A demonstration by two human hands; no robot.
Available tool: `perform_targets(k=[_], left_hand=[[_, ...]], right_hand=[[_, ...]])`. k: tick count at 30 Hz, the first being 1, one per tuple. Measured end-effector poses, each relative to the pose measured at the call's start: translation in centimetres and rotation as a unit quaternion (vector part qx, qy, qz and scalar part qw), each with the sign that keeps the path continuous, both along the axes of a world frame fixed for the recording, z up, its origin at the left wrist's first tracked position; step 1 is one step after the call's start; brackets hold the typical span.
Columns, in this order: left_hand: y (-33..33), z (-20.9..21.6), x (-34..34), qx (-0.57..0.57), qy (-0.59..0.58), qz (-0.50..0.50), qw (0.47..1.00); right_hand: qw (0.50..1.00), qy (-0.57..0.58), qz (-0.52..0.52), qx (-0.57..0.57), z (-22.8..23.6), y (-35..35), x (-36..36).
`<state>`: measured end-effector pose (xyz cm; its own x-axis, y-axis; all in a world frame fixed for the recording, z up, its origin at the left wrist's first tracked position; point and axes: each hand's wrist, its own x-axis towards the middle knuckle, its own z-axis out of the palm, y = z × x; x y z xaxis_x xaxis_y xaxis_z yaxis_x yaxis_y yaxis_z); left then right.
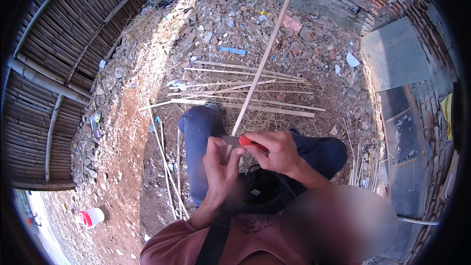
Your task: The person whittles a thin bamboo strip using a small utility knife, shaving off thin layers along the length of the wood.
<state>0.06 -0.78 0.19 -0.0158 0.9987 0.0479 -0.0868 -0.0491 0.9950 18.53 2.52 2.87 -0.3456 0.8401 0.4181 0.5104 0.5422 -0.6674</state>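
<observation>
Rubble and dry straw underfoot, bamboo fence to the left. Long bamboo stick (262, 61) runs from both hands up and away, slightly rightward. Right hand (274, 149) clamped on red-handled knife (240, 141) at stick's near end; left hand (222, 164) closed just beneath.

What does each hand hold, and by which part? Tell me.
Right hand grips a knife by its red handle. Left hand pinches the long bamboo strip at its near end.

Both hands, left hand (222, 167) and right hand (274, 149), grip a red-handled knife (244, 141) against a long bamboo strip (262, 61).
</observation>
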Motion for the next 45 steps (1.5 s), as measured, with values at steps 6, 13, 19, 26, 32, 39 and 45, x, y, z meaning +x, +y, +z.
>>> perform_targets(k=[6, 13, 19, 26, 32, 39, 45], left_hand=[[0.1, -0.2, 0.1, -0.010, 0.004, 0.019, 1.000], [0.4, 0.3, 0.4, -0.016, -0.011, 0.039, 0.999], [0.8, 0.8, 0.4, 0.004, 0.038, 0.055, 0.998], [0.8, 1.5, 0.8, 0.024, 0.020, 0.061, 0.998], [0.9, 1.3, 0.6, 0.027, 0.052, 0.059, 0.997], [1.1, 1.3, 0.7, 0.055, 0.067, 0.067, 0.994], [1.2, 1.5, 0.6, 0.070, 0.089, 0.065, 0.991]], right_hand=[[0.998, -0.040, -0.045, 0.013, 0.2, -0.6, -0.6], [0.990, -0.088, -0.086, 0.062, 0.1, -0.7, -0.9], [0.983, -0.089, -0.086, 0.133, 0.1, 0.2, -0.8], [0.982, -0.102, -0.090, 0.134, 0.6, 0.4, -0.7], [0.978, -0.107, -0.092, 0.157, 0.9, 0.9, -0.4], [0.974, -0.107, -0.096, 0.174, 1.1, 1.3, -0.2], [0.975, -0.109, -0.094, 0.170, 1.5, 1.4, 0.0]])
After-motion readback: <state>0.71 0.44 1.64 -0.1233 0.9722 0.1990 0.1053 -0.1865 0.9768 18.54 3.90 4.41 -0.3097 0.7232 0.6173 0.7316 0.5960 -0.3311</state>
